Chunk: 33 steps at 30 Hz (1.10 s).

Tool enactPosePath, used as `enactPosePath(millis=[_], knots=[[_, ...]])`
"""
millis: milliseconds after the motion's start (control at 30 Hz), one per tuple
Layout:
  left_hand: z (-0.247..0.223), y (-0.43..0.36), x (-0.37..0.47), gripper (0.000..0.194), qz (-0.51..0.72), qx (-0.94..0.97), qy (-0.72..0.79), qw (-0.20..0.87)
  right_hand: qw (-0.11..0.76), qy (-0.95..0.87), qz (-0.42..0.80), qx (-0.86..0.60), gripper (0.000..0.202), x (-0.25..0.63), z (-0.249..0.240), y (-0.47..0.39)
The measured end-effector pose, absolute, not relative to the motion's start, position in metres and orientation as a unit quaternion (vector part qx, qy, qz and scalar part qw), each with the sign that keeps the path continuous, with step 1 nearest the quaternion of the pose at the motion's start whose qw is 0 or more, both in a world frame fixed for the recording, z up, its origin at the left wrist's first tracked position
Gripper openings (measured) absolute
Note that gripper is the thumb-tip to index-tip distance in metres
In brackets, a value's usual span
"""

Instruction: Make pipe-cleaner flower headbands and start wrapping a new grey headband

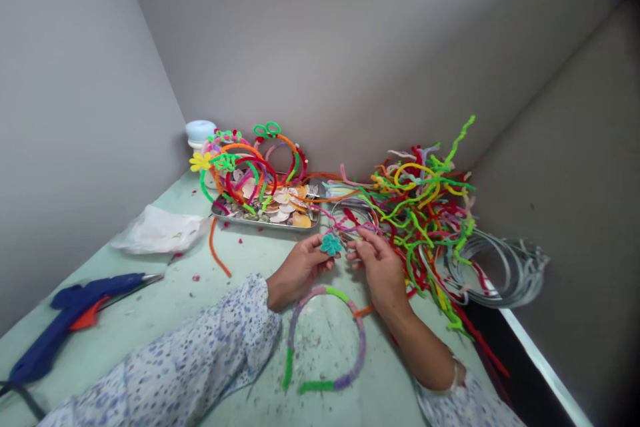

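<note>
My left hand pinches a small teal pipe-cleaner flower between thumb and fingers. My right hand is just right of the flower, its fingers loosely curled and apart, with nothing visible in them. Between my forearms, a headband wrapped in green, pink and purple pipe cleaner lies on the table. An orange pipe-cleaner piece crosses its right side, partly behind my right wrist.
A blue glue gun lies at left, near a white plastic bag. Behind my hands, a metal tray holds shells, with decorated headbands over it. At right are piled pipe cleaners and bare metal hoops.
</note>
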<state>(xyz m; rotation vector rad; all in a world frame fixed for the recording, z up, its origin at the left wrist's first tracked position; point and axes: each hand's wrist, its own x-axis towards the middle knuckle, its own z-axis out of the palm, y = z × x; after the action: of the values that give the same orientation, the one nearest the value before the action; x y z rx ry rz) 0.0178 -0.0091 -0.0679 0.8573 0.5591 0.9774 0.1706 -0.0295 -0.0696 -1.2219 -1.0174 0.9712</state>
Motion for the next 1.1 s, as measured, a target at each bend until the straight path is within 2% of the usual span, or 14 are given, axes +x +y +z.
enactPosePath(millis=[133,333,467,667,933,1100], knots=[[-0.068,-0.012,0.019,0.023,0.457,0.405,0.272,0.743,0.59,-0.459,0.397,-0.533,0.027,0.168,-0.065,-0.033],[-0.071,-0.017,0.022,0.022,0.457,0.489,0.305,0.677,0.571,-0.439,0.518,-0.461,0.035,0.168,-0.074,-0.032],[-0.071,-0.017,0.022,0.022,0.474,0.498,0.315,0.654,0.56,-0.424,0.569,-0.429,0.03,0.17,-0.078,-0.031],[-0.07,-0.017,0.023,0.034,0.472,0.494,0.314,0.659,0.558,-0.387,0.612,-0.405,0.02,0.171,-0.079,-0.03],[-0.072,-0.017,0.027,0.015,0.463,0.528,0.358,0.616,0.551,-0.304,0.666,-0.401,0.016,0.17,-0.076,-0.03],[-0.074,-0.018,0.025,0.011,0.458,0.57,0.367,0.575,0.545,-0.271,0.685,-0.401,0.009,0.17,-0.075,-0.03]])
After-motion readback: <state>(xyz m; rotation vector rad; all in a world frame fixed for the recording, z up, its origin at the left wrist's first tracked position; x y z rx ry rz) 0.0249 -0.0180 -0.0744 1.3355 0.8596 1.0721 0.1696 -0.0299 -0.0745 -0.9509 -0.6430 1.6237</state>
